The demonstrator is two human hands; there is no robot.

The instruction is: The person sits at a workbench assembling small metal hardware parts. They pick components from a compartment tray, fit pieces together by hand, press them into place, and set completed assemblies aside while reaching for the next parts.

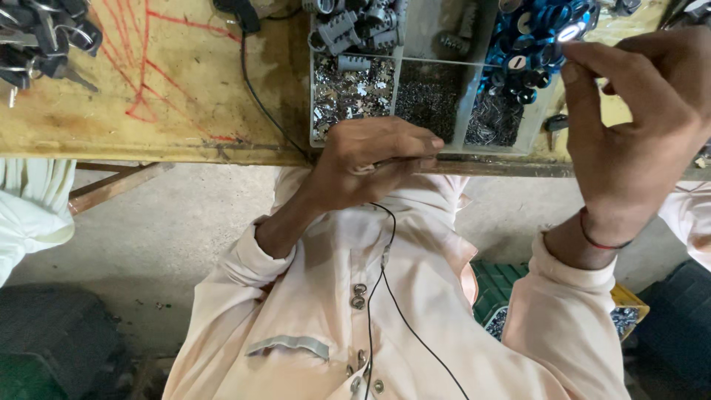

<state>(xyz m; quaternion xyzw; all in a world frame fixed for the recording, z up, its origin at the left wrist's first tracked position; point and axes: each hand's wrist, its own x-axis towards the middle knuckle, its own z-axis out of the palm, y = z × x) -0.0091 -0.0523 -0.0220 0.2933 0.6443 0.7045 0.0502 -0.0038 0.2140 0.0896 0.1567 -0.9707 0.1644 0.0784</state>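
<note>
We keep the clear divided tray [465, 104] at the near edge of the yellow tabletop [170, 111] so its small metal bits and blue caps [537, 44] lie just beyond our fingers. Our left hand [374, 159] rests at the tray's front wall, fingers curled together, seemingly around something small we cannot make out. Our right hand [637, 130] hovers beside the blue caps, fingertips [574, 63] pinched nearly closed; whether a piece sits between them we cannot tell.

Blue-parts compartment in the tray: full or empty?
Full. The blue round parts heap above the divider of the clear tray, next to the right hand.
</note>
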